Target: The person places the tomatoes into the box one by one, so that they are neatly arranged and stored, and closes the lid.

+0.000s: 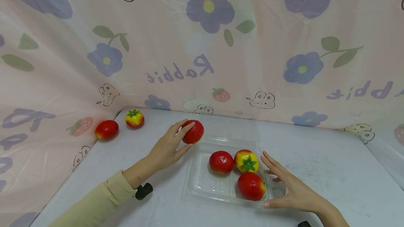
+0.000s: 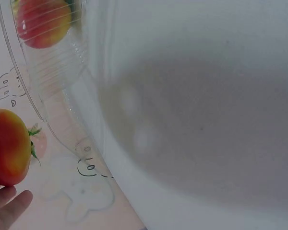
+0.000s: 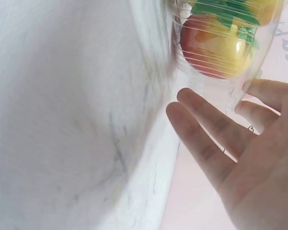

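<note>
My left hand (image 1: 167,147) grips a red fruit (image 1: 193,131) by its sides, just off the back left corner of a clear plastic box (image 1: 202,181). In the left wrist view the held fruit (image 2: 10,147) shows a yellow patch and a green leafy top. Inside the box lie a red fruit (image 1: 221,162), a yellow-red fruit (image 1: 247,161) with a green top, and another red one (image 1: 251,186). At the box's right side my right hand (image 1: 291,188) has its fingers spread and holds nothing; in the right wrist view its fingers (image 3: 201,139) are extended beside the box wall.
The box's clear lid (image 1: 230,129) lies folded back behind it. At the back left of the white table (image 1: 315,164) are a red fruit (image 1: 107,130) and a yellow-red fruit (image 1: 134,118). A patterned curtain (image 1: 176,38) hangs behind and at the sides.
</note>
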Demonstrator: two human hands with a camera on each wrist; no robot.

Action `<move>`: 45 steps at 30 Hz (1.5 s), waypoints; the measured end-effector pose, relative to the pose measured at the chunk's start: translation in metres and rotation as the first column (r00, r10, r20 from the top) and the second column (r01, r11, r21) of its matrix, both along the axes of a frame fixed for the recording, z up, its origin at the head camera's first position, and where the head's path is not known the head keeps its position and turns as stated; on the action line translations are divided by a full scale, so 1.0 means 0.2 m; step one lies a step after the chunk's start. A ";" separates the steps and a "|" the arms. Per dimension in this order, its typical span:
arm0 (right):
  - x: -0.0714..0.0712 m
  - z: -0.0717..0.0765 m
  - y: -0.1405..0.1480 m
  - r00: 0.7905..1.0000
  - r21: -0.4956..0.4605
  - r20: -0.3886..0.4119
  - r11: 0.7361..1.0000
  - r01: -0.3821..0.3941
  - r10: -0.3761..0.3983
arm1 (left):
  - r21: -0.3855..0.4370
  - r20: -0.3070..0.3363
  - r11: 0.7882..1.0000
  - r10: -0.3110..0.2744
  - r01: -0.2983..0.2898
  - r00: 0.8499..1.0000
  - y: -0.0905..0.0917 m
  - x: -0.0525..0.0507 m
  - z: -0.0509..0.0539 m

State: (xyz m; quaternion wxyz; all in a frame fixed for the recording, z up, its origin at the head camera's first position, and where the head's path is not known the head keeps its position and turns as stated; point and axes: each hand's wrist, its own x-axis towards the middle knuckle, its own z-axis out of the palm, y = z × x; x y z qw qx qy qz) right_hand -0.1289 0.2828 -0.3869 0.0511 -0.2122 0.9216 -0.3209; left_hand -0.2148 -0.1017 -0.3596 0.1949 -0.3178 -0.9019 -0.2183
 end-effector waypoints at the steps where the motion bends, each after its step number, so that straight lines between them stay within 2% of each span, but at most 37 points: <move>1: 0.00 0.00 0.00 1.000 -0.001 -0.001 1.000 0.001 -0.001 | -0.006 0.002 1.000 -0.006 0.006 1.000 0.00 0.00 0.00; 10: 0.00 -0.01 0.00 1.000 -0.002 0.008 1.000 0.013 -0.013 | -0.017 -0.014 0.999 -0.052 0.051 0.999 0.03 0.01 0.00; 21: 0.00 0.00 0.00 1.000 -0.011 -0.005 1.000 -0.002 0.002 | -0.068 0.014 0.986 -0.153 0.154 0.988 0.06 0.02 0.02; 27: 0.00 0.01 -0.01 1.000 -0.015 -0.001 1.000 -0.010 0.010 | -0.082 0.045 0.974 -0.207 0.210 0.977 0.08 0.04 0.04; 34: 0.00 0.02 -0.01 1.000 -0.019 0.006 1.000 -0.016 0.017 | -0.114 0.032 0.956 -0.268 0.270 0.963 0.11 0.06 0.04; 45: 0.00 0.02 -0.01 1.000 -0.024 0.015 1.000 -0.006 0.007 | -0.141 0.031 0.940 -0.311 0.312 0.950 0.15 0.08 0.04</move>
